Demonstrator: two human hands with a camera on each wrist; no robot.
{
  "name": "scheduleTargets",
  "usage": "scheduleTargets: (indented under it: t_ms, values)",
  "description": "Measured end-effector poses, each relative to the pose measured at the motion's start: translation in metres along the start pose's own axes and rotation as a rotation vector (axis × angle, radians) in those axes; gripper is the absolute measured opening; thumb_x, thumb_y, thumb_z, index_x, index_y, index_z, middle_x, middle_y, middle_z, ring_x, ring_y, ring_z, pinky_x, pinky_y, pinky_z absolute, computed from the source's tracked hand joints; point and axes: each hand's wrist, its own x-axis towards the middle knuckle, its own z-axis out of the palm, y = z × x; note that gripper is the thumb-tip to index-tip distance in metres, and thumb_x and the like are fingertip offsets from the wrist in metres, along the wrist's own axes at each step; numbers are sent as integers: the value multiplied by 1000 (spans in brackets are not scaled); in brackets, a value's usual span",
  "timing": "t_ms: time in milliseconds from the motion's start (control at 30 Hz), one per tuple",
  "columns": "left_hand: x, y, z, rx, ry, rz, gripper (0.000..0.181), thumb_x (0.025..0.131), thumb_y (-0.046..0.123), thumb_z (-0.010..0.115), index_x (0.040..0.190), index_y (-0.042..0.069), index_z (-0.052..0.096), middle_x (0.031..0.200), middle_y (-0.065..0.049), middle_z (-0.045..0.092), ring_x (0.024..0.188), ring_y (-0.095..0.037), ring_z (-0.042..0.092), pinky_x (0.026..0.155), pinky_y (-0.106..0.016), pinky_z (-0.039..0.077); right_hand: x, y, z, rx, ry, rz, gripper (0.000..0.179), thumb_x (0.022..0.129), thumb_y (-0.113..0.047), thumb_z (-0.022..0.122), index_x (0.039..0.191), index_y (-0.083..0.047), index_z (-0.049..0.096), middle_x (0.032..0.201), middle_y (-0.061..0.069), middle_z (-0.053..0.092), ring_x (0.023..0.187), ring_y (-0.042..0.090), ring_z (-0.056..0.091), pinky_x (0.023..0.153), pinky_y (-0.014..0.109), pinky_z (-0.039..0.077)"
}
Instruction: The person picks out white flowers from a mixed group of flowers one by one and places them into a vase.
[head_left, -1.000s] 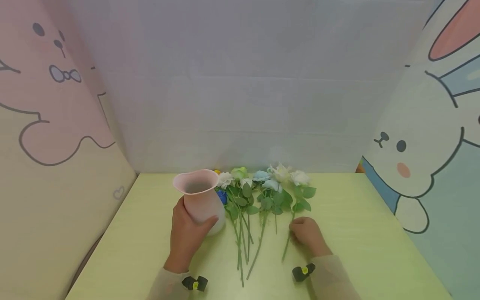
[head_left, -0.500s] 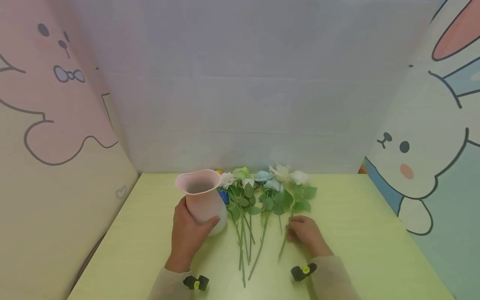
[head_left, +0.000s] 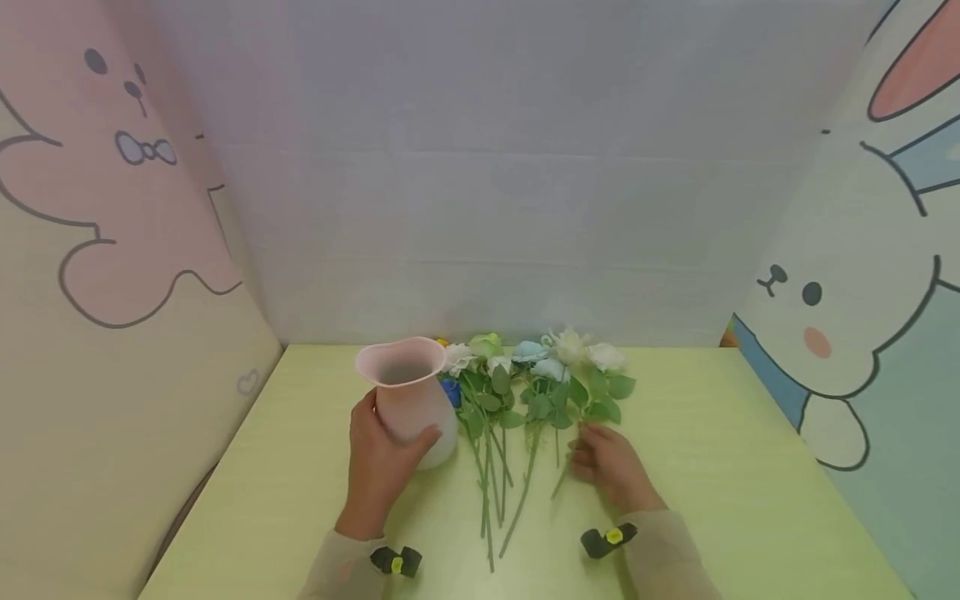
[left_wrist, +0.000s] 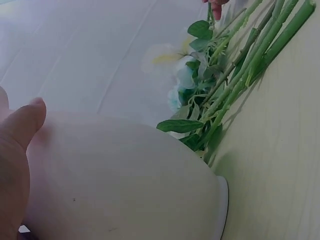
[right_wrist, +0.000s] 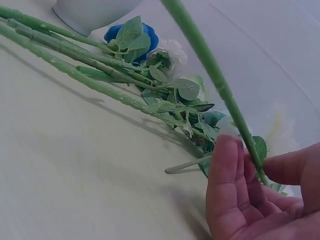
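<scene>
My left hand grips the side of a pale pinkish-white vase with a wavy flared mouth, its thumb across the front. The vase stands upright at the left of the flowers. My right hand pinches the green stem of a flower at the right end of the row. In the right wrist view that stem slants up between thumb and fingers, raised above the table. A white flower lies at this stem's upper end. Left of it, several artificial flowers lie with stems toward me, including a blue flower.
The flowers lie on a pale yellow-green table, heads near its far edge. A plain whitish sheet hangs behind. Cartoon-printed sheets stand at both sides, with a rabbit on the right one.
The right hand has shifted slightly up along the stem, and the stem's lower end has swung up and to the left. The left hand keeps its hold on the vase; the view shifts slightly.
</scene>
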Motion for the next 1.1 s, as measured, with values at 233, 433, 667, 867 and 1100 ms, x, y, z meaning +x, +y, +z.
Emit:
scheduleTargets:
  t_ms: [233,433,667,867,1100]
  values:
    - [12,1,-1,-145,0,47,107,73,32,95,156,8,32,143,-12,48,122,-32,52,99,-59,42,4,5,3,55,-47,9,41,109,-12,46,142,13,41,100,7,63,87,16,66,78,33,56]
    - [17,-1,0,-164,4,33,102,75,31,93,154,8,33,141,-11,51,120,-31,54,100,-57,42,5,6,6,97,-54,13,34,108,-8,47,135,13,46,100,7,65,87,17,66,79,34,56]
    - [18,-1,2,-146,3,79,97,77,30,91,152,3,35,138,-15,51,117,-33,55,98,-56,43,3,9,13,99,0,-11,30,107,-4,49,131,13,49,100,6,64,86,15,61,75,32,56]
    - [19,-3,4,-173,4,97,96,77,29,91,152,4,35,139,-12,51,117,-31,55,99,-54,43,-2,5,18,88,36,-77,37,106,-5,50,138,12,46,104,9,65,86,17,63,73,32,57]
    - [20,-8,11,-174,26,121,94,77,30,91,150,5,38,137,-10,54,114,-28,56,96,-53,44,-8,-7,20,27,50,-167,39,106,-6,50,141,11,45,113,18,64,89,20,66,76,34,60]
